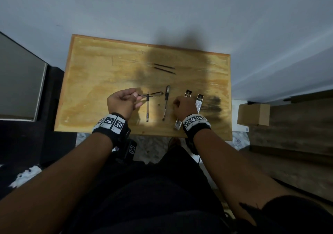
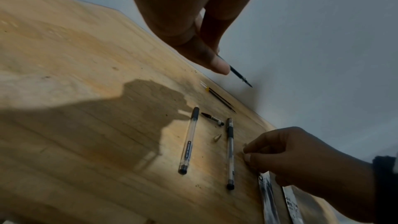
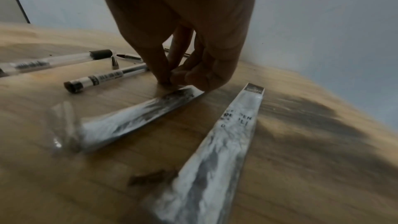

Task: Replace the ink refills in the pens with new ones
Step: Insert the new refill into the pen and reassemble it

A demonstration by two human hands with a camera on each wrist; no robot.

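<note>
On the wooden counter (image 1: 90, 68) in front of me lie two clear pen barrels side by side. The left pen barrel (image 1: 147, 107) has no tip, and its small metal tip cone (image 2: 217, 137) lies between the two barrels. The right pen (image 1: 165, 103) lies just left of my right hand. A short dark pen part (image 1: 157, 93) lies near the top ends of the barrels. Two used refills (image 1: 164, 68) lie together farther away, well apart from the pens.

My left hand (image 1: 122, 102) pinches a thin black refill (image 1: 145, 95) between thumb and fingers, and holds it above the counter, its point toward the right, over the top of the left barrel.

My right hand (image 1: 184, 107) is down at the counter with the fingertips (image 3: 170, 78) closed together beside the end of one refill packet (image 3: 133, 118); I cannot tell if they pinch something small. A second refill packet (image 1: 199, 102) lies just to its right.
</note>
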